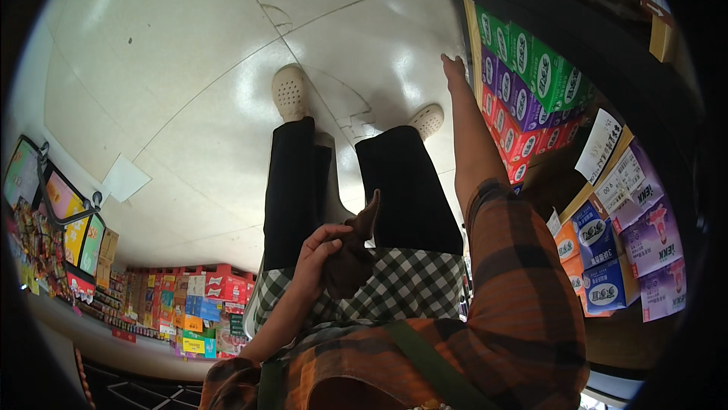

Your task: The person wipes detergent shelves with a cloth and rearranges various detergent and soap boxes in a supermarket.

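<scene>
My left hand (319,256) is closed around a crumpled dark brown cloth (350,265), held above my lap. One pointed corner of the cloth sticks up past the fingers. At the end of my outstretched right arm, my right hand (453,68) is low beside the front edge of a shelf (471,40). Its fingers look bent, and nothing can be seen in them; whether it touches the shelf is unclear. Closest to that hand are stacked green boxes (520,49), with purple boxes (515,94) and red boxes (512,137) alongside.
Further along the shelving are blue boxes (603,285), purple packs (651,234) and a hanging paper sign (599,145). A green-and-white checked apron (409,279) covers my lap. Across the pale tiled floor (187,69), at left, stand packed goods shelves (193,307) and a display of packets (42,251).
</scene>
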`<state>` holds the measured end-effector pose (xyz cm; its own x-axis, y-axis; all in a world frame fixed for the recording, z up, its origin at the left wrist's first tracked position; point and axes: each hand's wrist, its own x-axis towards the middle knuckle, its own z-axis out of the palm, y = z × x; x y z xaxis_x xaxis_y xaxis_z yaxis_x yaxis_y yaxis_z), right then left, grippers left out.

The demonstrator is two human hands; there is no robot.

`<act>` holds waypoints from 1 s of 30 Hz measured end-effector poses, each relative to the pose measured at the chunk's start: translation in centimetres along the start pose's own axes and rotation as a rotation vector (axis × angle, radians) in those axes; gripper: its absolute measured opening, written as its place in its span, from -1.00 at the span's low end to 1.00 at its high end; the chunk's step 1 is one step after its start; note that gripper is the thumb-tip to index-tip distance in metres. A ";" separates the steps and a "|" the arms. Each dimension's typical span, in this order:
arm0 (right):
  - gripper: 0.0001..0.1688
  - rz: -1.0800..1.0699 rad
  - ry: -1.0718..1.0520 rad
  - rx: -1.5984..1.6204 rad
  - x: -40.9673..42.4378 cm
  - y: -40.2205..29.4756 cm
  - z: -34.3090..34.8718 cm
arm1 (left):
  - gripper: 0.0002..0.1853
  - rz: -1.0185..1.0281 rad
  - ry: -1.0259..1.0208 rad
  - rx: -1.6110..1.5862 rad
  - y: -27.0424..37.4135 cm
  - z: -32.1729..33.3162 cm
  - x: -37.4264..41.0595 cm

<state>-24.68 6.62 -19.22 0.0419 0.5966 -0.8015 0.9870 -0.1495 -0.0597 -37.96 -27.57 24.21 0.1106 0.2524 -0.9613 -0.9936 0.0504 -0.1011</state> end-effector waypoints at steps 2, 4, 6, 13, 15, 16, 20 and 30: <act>-0.13 -0.095 0.041 -0.069 -2.0 1.2 0.9 | -0.74 0.011 0.009 -0.018 0.1 0.3 0.0; -0.26 -0.289 0.108 -0.188 -3.2 4.3 2.0 | -0.75 0.010 -0.022 -0.034 -0.1 0.6 0.2; -0.40 -0.403 0.022 -0.098 -7.7 4.0 3.5 | -0.79 0.031 -0.029 -0.001 -0.5 -0.1 0.5; -0.70 -0.695 -0.182 0.238 -37.2 -3.7 -4.0 | -0.73 0.134 0.039 0.358 -2.7 -1.3 1.5; -0.72 -0.717 -0.290 0.175 -44.1 -6.1 -8.8 | -0.77 0.206 -0.035 0.575 -4.0 -2.6 1.5; -0.74 -0.765 -0.301 0.241 -46.4 -6.0 -10.1 | -0.80 0.265 -0.111 0.558 -4.3 -2.6 0.8; -0.81 -0.848 -0.401 0.408 -54.6 -5.8 -17.1 | -0.44 0.104 -0.451 0.316 -2.5 1.1 -6.1; -0.82 -1.094 -0.308 0.408 -69.8 -10.2 -31.6 | -0.16 -0.139 -0.900 0.362 5.2 12.9 -24.6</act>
<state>-32.80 -8.56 56.14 -0.8792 0.3582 -0.3143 0.3527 0.0459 -0.9346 -45.54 -20.99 50.60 0.3514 0.8570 -0.3768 -0.9200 0.3907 0.0305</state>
